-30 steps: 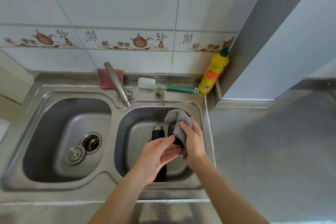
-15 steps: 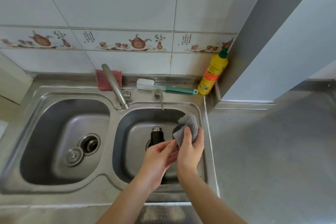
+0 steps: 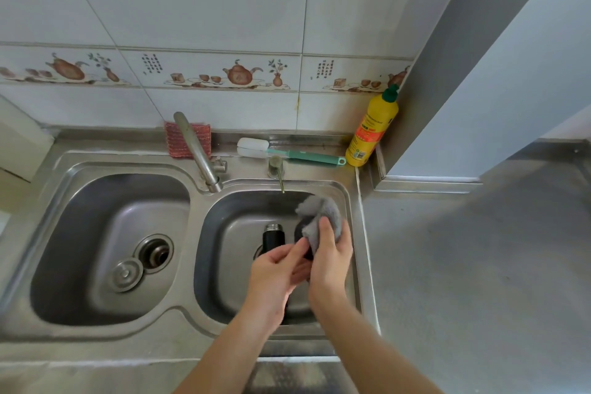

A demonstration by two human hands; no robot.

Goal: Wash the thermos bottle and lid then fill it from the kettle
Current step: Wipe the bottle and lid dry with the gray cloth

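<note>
Steel double sink (image 3: 353,221), tiled wall behind. My right hand (image 3: 331,253) pinches the grey cloth (image 3: 319,213) round the black lid (image 3: 300,230); my left hand (image 3: 278,272) curls under it, steadying. Thermos bottle (image 3: 272,238) stands open in the right basin, beside the lid. Judgement: wet lid small, stiff, slippery; grip by rim. Bottle: take mid-body.

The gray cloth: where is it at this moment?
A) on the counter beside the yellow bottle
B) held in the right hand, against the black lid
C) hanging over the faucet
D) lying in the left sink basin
B: the right hand grips the gray cloth against the black lid, above the right sink basin.
</note>
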